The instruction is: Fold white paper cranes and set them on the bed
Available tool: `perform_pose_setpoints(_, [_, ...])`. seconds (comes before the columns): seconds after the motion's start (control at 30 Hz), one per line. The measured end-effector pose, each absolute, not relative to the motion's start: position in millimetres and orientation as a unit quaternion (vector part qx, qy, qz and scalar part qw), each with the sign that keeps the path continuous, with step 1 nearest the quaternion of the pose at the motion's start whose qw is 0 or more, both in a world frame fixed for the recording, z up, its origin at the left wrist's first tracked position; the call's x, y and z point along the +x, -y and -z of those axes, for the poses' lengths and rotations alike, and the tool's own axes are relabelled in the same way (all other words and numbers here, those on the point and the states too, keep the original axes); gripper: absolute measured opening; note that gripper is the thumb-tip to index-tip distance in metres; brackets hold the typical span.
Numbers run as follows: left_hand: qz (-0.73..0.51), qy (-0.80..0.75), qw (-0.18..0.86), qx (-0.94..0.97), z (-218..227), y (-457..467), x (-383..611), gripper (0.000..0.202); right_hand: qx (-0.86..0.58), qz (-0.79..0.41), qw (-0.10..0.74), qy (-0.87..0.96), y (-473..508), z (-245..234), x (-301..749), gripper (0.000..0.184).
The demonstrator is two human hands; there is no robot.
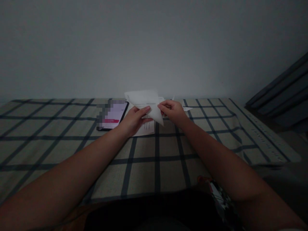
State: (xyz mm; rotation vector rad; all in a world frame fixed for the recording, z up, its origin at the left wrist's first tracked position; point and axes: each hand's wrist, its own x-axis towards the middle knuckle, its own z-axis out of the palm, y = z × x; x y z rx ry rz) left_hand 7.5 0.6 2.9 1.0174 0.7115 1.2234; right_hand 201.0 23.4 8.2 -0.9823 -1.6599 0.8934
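Observation:
A sheet of white paper with faint print is held up over the table, bent and creased. My left hand grips its lower left part, thumb on top. At its right edge, the fingers of my right hand pinch the paper. Beneath my left hand a printed sheet lies flat on the cloth. Past my right hand a small piece of white paper shows, mostly hidden by the hand. Left of my left hand lies a phone or tablet with a lit screen, partly blurred out.
A checked tablecloth covers the table, with lettering along its right border. The table's far edge meets a plain grey wall. A dark curtain hangs at the right. The light is dim.

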Motion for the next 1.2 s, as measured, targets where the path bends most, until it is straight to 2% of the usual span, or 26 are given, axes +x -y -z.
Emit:
perform_pose_setpoints(0.33, [-0.549,-0.345,0.624,0.436,5,-3,8,0.038,-0.372,-0.378,0.484,0.696,-22,-8,200,0.027])
perform_pose_setpoints(1.2, [-0.569,-0.364,0.588,0.446,10,-9,7,0.042,-0.395,-0.367,0.446,0.715,-14,-18,198,0.03])
